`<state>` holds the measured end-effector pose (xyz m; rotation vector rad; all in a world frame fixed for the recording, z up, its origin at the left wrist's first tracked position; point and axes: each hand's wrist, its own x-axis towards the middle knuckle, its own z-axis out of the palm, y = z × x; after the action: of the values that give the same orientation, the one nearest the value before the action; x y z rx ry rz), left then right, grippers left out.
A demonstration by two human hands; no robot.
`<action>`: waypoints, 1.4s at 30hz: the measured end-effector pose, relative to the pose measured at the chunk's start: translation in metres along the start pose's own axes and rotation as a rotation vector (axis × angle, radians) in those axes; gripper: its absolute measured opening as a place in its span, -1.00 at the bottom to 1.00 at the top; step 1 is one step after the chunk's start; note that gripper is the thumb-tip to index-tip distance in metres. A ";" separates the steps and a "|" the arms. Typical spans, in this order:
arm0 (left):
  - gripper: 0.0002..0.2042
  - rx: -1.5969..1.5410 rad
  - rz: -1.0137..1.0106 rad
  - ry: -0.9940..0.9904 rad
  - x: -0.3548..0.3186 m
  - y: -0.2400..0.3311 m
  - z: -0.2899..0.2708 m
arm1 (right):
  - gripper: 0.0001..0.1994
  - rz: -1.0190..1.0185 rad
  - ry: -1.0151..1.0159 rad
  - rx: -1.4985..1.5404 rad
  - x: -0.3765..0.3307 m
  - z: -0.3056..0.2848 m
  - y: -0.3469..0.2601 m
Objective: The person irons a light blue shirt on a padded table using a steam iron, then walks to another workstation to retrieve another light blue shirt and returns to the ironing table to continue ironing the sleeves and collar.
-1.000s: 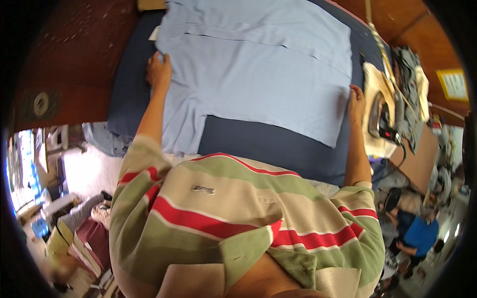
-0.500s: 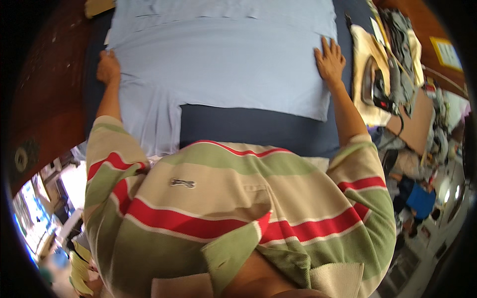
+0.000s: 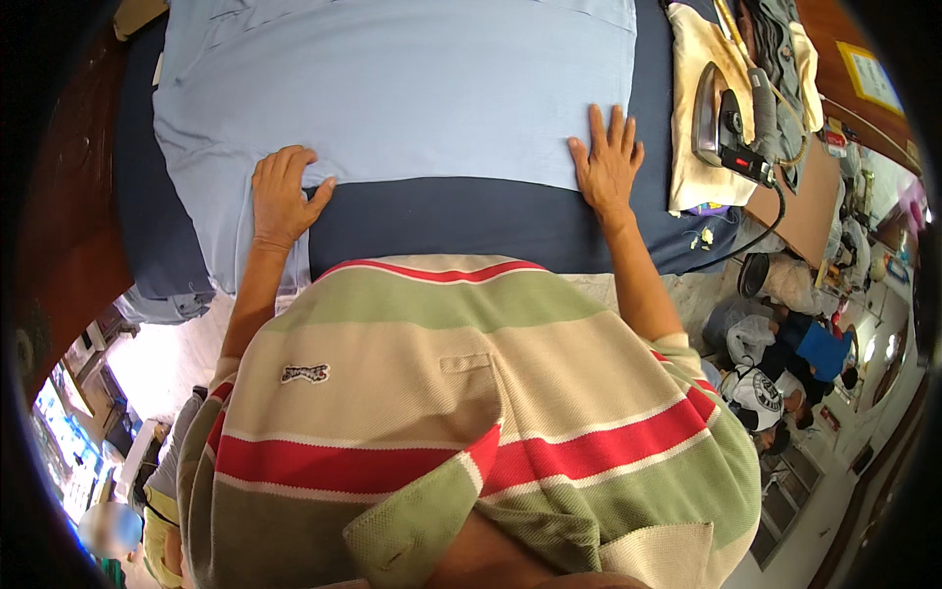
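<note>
A light blue garment [image 3: 392,98] lies spread over a dark navy cloth [image 3: 442,224], which covers the table. Its far part runs out of the picture, and on the left a narrower part with folds, perhaps a sleeve, hangs toward me. My left hand [image 3: 285,196] rests on the inner corner where that part meets the body, fingers bent on the fabric and thumb apart. Flat on the right end of the near edge lies my right hand [image 3: 606,172], its fingers spread. Neither hand holds anything.
An iron [image 3: 724,128] rests on a scorched cream cloth [image 3: 690,182] at the right, its black cord [image 3: 770,231] running down past the table's edge. Dark clothes [image 3: 780,59] are piled beyond it. People sit in the room at the lower right, and another is at the lower left.
My left hand has left the garment's far-left edge and come nearer and inward to the inner corner. My right hand has slid toward me to the near edge. The garment's near edge is straighter.
</note>
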<state>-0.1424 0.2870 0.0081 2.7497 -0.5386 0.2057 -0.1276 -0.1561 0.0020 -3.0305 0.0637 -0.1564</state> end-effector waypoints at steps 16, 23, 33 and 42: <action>-0.81 0.008 -0.170 0.101 -0.041 0.025 -0.003 | -0.31 0.234 0.181 -0.491 0.132 -0.108 0.194; -0.83 0.003 -0.120 0.155 -0.048 0.027 -0.004 | -0.62 0.577 -0.217 0.473 0.180 -0.129 0.248; -0.82 -0.091 -0.195 0.152 -0.046 0.027 -0.001 | -0.52 -0.020 -0.102 0.443 0.121 -0.164 0.100; -0.87 -0.138 -0.219 0.141 -0.042 0.024 -0.005 | -0.51 -0.535 -0.368 0.183 0.128 -0.112 -0.126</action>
<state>-0.1905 0.2820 0.0116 2.6097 -0.2037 0.2949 -0.0078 -0.0481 0.1394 -2.7623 -0.7445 0.3363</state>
